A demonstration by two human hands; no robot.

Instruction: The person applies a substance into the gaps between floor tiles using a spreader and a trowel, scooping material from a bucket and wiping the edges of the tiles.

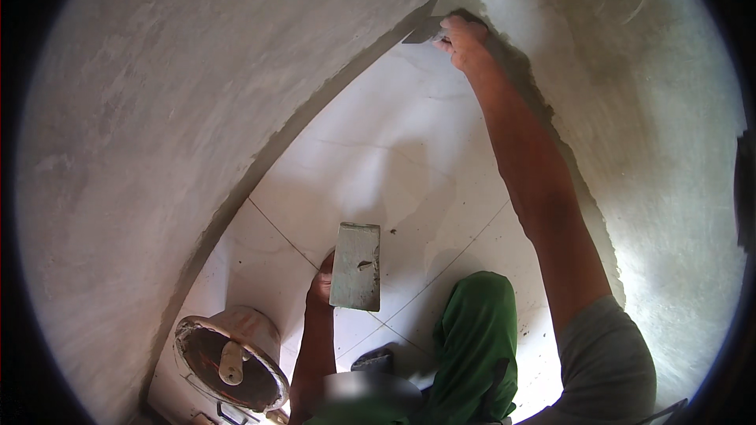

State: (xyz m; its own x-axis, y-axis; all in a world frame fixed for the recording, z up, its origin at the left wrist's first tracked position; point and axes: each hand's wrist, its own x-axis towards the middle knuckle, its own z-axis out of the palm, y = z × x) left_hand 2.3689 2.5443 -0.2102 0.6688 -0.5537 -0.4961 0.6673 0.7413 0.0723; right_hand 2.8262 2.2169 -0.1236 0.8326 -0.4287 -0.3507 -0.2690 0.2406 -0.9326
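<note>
My right hand [465, 38] is stretched out to the far corner where the two walls meet the floor. It is closed on a putty knife [424, 31], its flat grey blade lying against the foot of the left wall. The knife's handle is hidden in my fingers. Closer to me, my left hand [324, 279] grips a rectangular plastering trowel [356, 267] from below, its flat face turned up. A small dark lump of mortar [365, 265] sits on that face. My left fingers are mostly hidden under the plate.
A mortar-smeared bucket [256, 330] stands at lower left, with a light-handled tool [231, 364] in it. Plastered walls [157, 110] rise on both sides, with darker damp bands along their feet. White floor tiles [315, 181] carry scattered crumbs. My green-trousered knee [478, 330] is in front.
</note>
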